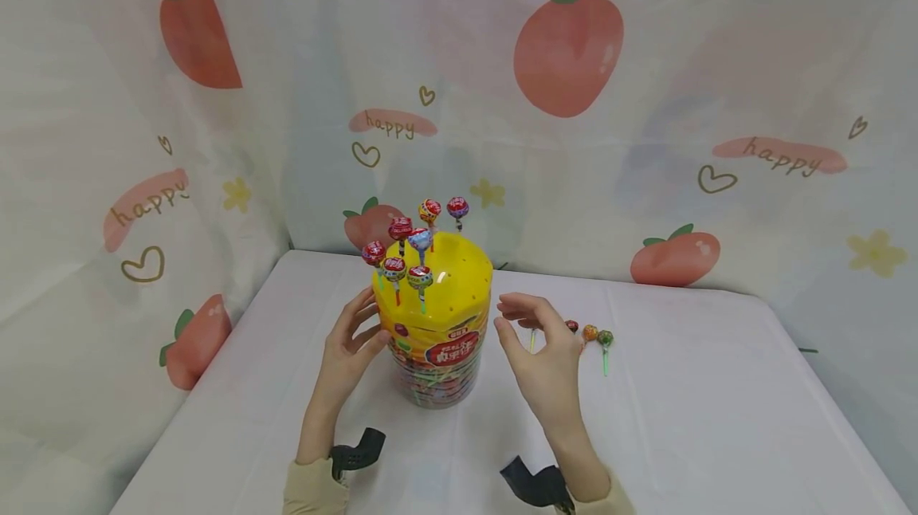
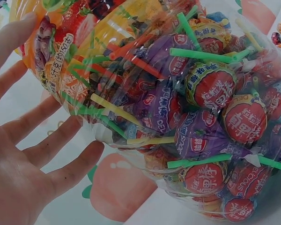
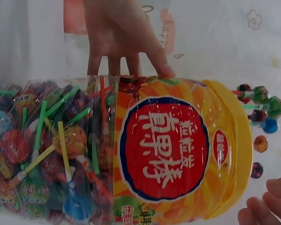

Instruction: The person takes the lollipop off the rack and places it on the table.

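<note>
A clear jar (image 1: pixel 436 379) full of wrapped lollipops stands upright on the table, with an orange printed label (image 3: pixel 164 150) and a yellow lid (image 1: pixel 462 264). Several lollipops (image 1: pixel 420 277) stick up out of the lid's left and back part. My left hand (image 1: pixel 350 351) rests against the jar's left side, its fingers spread in the left wrist view. To the right of the jar, my right hand (image 1: pixel 541 359) is raised with loosely bent fingers and nothing between them. Its fingertips (image 3: pixel 260 211) show near the lid in the right wrist view.
Several loose lollipops lie behind and right of my right hand, among them a green one (image 1: pixel 606 337) and an orange one (image 1: pixel 590 332). A white cloth covers the table (image 1: pixel 688 411). A printed curtain (image 1: pixel 459 45) hangs at the back and left.
</note>
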Motion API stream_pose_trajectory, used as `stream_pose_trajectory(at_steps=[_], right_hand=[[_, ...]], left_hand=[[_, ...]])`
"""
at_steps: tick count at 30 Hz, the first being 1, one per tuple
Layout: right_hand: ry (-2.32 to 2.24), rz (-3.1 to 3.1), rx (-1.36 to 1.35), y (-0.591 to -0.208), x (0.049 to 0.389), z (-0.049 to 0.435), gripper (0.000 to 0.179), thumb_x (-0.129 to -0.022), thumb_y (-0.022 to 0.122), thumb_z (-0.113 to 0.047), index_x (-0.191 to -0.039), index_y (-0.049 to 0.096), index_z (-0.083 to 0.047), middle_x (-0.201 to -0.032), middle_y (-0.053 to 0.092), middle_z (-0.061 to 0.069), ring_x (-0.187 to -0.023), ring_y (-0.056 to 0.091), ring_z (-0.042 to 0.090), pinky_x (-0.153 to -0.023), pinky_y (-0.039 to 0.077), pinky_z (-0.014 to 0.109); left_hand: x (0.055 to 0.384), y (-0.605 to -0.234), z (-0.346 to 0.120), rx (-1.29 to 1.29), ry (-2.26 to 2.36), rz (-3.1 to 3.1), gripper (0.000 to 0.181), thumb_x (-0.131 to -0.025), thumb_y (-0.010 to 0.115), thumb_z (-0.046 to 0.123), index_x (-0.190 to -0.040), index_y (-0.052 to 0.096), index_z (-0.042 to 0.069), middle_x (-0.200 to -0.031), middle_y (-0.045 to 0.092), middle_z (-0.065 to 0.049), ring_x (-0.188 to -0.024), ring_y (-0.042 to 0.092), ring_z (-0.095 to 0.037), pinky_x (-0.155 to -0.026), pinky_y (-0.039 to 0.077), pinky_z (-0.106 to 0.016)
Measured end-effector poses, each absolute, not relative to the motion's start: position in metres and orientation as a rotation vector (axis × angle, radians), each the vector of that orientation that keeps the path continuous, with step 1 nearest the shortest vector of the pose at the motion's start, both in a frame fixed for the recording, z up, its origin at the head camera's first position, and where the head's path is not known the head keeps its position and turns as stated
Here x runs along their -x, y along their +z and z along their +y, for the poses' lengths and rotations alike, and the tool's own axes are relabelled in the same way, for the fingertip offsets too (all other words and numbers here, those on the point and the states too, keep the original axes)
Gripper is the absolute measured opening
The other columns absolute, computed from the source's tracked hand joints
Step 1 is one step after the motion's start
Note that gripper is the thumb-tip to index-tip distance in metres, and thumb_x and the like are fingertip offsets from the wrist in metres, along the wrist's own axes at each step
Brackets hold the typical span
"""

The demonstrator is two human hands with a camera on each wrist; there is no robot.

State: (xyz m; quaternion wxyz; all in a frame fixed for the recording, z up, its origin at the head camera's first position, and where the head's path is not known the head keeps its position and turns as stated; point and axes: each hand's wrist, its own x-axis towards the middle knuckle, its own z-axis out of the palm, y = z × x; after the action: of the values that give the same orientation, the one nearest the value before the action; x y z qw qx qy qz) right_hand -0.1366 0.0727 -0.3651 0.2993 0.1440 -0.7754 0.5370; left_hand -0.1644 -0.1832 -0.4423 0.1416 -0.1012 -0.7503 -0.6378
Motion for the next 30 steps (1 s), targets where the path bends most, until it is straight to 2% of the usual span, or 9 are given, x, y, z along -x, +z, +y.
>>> stream_pose_trajectory(at_steps=[15, 19, 25, 30], right_hand=[[1.423, -2.073, -0.568, -0.340, 0.128, 0.035, 0.029, -0.081, 0.075, -0.005, -0.108, 0.066, -0.008, -0.102, 0.069, 0.003, -0.096, 0.062, 0.013, -0.092, 0.052, 0.027], [1.412, -2.056, -0.612, -0.334, 0.130, 0.029, 0.030, -0.081, 0.075, -0.005, -0.110, 0.064, -0.007, -0.103, 0.069, 0.004, -0.097, 0.063, 0.014, -0.090, 0.053, 0.029], [1.427, -2.028, -0.636, -0.330, 0.132, 0.021, 0.032, -0.082, 0.074, -0.007, -0.112, 0.063, -0.007, -0.103, 0.070, 0.004, -0.098, 0.064, 0.015, -0.088, 0.053, 0.030], [1.476, -2.022, -0.629, -0.329, 0.134, 0.012, 0.035, -0.082, 0.073, -0.006, -0.116, 0.062, -0.007, -0.102, 0.070, 0.006, -0.099, 0.063, 0.016, -0.095, 0.050, 0.036]], left_hand=[[0.165, -0.443, -0.183, 0.294, -1.854, -2.155, 0.064, -0.090, 0.064, 0.004, -0.146, 0.039, 0.023, -0.144, 0.044, 0.008, -0.126, 0.047, -0.006, -0.101, 0.047, -0.025], [0.166, -0.444, -0.184, 0.307, -1.858, -2.144, 0.063, -0.090, 0.063, 0.004, -0.146, 0.039, 0.022, -0.144, 0.044, 0.010, -0.126, 0.047, -0.007, -0.101, 0.048, -0.024], [0.166, -0.444, -0.184, 0.322, -1.853, -2.136, 0.063, -0.090, 0.063, 0.003, -0.145, 0.040, 0.021, -0.142, 0.044, 0.012, -0.126, 0.048, -0.007, -0.101, 0.048, -0.025], [0.166, -0.444, -0.184, 0.325, -1.847, -2.130, 0.064, -0.089, 0.064, 0.002, -0.145, 0.040, 0.020, -0.141, 0.045, 0.012, -0.125, 0.048, -0.007, -0.100, 0.048, -0.024]])
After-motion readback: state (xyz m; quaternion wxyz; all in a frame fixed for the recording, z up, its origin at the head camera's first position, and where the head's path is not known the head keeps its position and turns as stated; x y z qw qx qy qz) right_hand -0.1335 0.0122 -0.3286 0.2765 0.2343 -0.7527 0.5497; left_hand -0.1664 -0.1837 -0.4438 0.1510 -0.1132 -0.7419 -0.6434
